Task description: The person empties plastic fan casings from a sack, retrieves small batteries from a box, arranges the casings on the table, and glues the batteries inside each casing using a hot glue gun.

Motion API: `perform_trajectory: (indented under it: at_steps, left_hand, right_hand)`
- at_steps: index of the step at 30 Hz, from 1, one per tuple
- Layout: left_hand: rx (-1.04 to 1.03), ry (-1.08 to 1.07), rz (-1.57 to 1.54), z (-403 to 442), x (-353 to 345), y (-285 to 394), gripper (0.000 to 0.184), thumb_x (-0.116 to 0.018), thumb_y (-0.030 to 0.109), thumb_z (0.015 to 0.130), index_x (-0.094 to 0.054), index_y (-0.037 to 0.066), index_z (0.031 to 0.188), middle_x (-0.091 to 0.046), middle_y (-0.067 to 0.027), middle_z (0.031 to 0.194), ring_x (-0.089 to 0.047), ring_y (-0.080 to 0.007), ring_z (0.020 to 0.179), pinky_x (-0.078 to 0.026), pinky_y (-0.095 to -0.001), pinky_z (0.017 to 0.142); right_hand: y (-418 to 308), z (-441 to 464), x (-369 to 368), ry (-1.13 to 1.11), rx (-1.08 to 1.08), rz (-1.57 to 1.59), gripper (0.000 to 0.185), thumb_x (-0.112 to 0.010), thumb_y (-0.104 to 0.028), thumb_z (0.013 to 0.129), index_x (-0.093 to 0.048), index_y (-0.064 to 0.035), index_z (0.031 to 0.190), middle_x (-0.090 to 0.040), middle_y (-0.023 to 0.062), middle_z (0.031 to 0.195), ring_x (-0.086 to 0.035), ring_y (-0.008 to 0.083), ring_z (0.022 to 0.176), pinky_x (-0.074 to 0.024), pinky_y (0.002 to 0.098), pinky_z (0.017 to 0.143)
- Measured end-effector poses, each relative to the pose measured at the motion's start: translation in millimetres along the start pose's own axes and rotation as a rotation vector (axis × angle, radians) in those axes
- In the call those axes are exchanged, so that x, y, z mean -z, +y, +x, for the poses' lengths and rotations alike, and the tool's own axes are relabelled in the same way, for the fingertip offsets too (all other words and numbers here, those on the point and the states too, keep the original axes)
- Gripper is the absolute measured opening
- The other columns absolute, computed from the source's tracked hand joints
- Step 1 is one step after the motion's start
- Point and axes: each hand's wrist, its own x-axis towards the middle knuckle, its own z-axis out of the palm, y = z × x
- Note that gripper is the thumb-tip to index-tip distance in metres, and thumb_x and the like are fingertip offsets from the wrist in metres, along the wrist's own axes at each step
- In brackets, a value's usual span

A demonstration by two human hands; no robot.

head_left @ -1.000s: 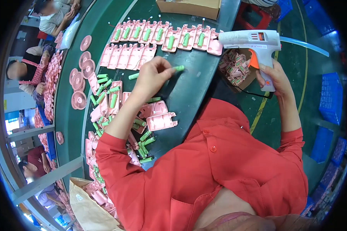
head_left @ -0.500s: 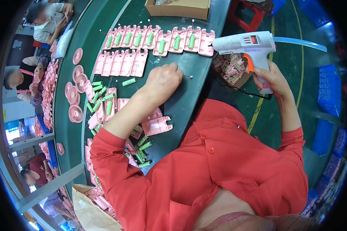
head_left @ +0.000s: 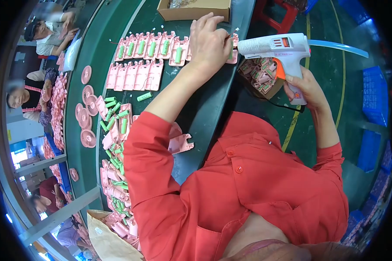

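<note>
In the head view my right hand [head_left: 308,87] is wrapped round the handle of a white hot glue gun [head_left: 272,45] with an orange trigger. A pale blue glue stick [head_left: 337,48] sticks out of its back, and its nozzle points left at the end of a row of pink plastic casings. My left hand [head_left: 209,48] is over that row, its fingers bent down at the last pink casing [head_left: 232,59] beside the nozzle. A green battery cell [head_left: 231,55] shows partly under the fingertips. Other casings in the row hold green cells with wires, such as this cell [head_left: 178,55].
A second row of pink casings [head_left: 128,77] lies nearer, with a loose green cell [head_left: 144,96] below it. Pink round grilles [head_left: 91,104], heaped cells and casings lie left. A cardboard box [head_left: 194,11] stands behind. Co-workers sit across the bench.
My left hand has moved up and right from above the bare bench to the right end of the casing row. The glue gun has shifted slightly left.
</note>
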Motion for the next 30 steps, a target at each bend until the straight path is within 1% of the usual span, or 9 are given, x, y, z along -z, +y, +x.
perform_trajectory:
  at_steps: [4,11,14,17,20,21,24,28,30]
  left_hand:
    - [0.018,-0.136,0.170,-3.5,-20.1,-1.8,0.011,-0.078,0.017,0.074,-0.075,0.008,0.079,-0.060,-0.0105,0.130,-0.044,-0.0344,0.134,-0.031,-0.0637,0.109]
    - [0.015,-0.166,0.226,-7.4,-18.9,-2.8,0.014,-0.079,0.019,0.074,-0.076,0.010,0.083,-0.058,-0.0095,0.133,-0.041,-0.0329,0.137,-0.027,-0.0672,0.110]
    - [0.071,-0.100,0.238,-4.7,-2.9,1.9,0.015,-0.078,0.019,0.075,-0.075,0.011,0.087,-0.060,-0.0090,0.130,-0.044,-0.0331,0.134,-0.030,-0.0645,0.107]
    - [-0.005,0.030,0.134,-7.4,23.9,1.2,0.011,-0.077,0.016,0.076,-0.072,0.011,0.084,-0.065,-0.0067,0.118,-0.054,-0.0326,0.119,-0.041,-0.0477,0.094]
    - [-0.021,-0.128,0.009,-25.2,45.5,7.1,0.012,-0.078,0.013,0.074,-0.071,0.012,0.083,-0.066,-0.0053,0.103,-0.059,-0.0294,0.104,-0.043,-0.0433,0.087]
    - [-0.064,-0.120,0.000,-34.1,45.3,7.4,0.016,-0.080,0.012,0.071,-0.070,0.013,0.083,-0.063,-0.0035,0.090,-0.058,-0.0263,0.091,-0.044,-0.0427,0.081]
    - [-0.018,-0.281,0.049,-49.0,50.3,15.2,0.022,-0.082,0.015,0.068,-0.071,0.015,0.087,-0.063,-0.0022,0.089,-0.058,-0.0247,0.090,-0.043,-0.0423,0.079]
    - [-0.007,-0.284,0.071,-55.0,36.0,15.6,0.026,-0.083,0.017,0.068,-0.071,0.016,0.091,-0.065,-0.0015,0.084,-0.061,-0.0230,0.085,-0.042,-0.0407,0.076]
    - [-0.014,-0.276,0.063,-55.6,27.5,14.0,0.024,-0.082,0.018,0.069,-0.070,0.016,0.089,-0.066,-0.0016,0.081,-0.062,-0.0226,0.082,-0.042,-0.0407,0.075]
  right_hand:
    - [-1.4,-3.0,0.3,0.006,0.019,0.015,0.044,-0.067,-0.034,0.088,-0.058,0.0025,0.113,-0.061,0.0054,0.072,-0.053,0.0089,0.052,-0.0416,0.0229,0.051]
    - [3.8,-1.3,0.4,0.016,0.029,0.069,0.046,-0.067,-0.030,0.089,-0.055,0.0029,0.118,-0.062,0.0072,0.078,-0.054,0.0087,0.053,-0.0425,0.0229,0.051]
    - [2.3,1.3,-0.9,0.017,0.041,0.095,0.044,-0.067,-0.028,0.089,-0.054,0.0029,0.118,-0.062,0.0078,0.082,-0.053,0.0086,0.052,-0.0430,0.0222,0.052]
    - [-0.4,4.5,-5.4,0.006,0.043,0.098,0.042,-0.066,-0.027,0.090,-0.054,0.0028,0.117,-0.062,0.0078,0.083,-0.053,0.0082,0.052,-0.0428,0.0215,0.051]
    - [-0.2,10.6,-5.5,-0.011,0.034,0.083,0.041,-0.065,-0.027,0.090,-0.054,0.0028,0.116,-0.062,0.0078,0.083,-0.053,0.0077,0.052,-0.0429,0.0216,0.051]
    - [0.8,11.9,-4.7,-0.022,0.020,0.073,0.041,-0.065,-0.027,0.091,-0.054,0.0029,0.116,-0.062,0.0080,0.083,-0.052,0.0075,0.052,-0.0432,0.0219,0.051]
    - [1.1,11.2,-4.6,-0.043,0.036,0.057,0.041,-0.063,-0.028,0.092,-0.053,0.0030,0.117,-0.061,0.0071,0.079,-0.052,0.0075,0.052,-0.0431,0.0227,0.051]
    - [-3.0,4.6,-9.7,0.014,0.027,0.042,0.042,-0.062,-0.029,0.093,-0.052,0.0034,0.118,-0.059,0.0061,0.075,-0.051,0.0077,0.052,-0.0428,0.0228,0.051]
    - [-5.4,3.8,-15.0,0.062,0.033,0.046,0.043,-0.063,-0.035,0.092,-0.052,0.0017,0.111,-0.053,0.0033,0.062,-0.050,0.0083,0.048,-0.0419,0.0227,0.047]
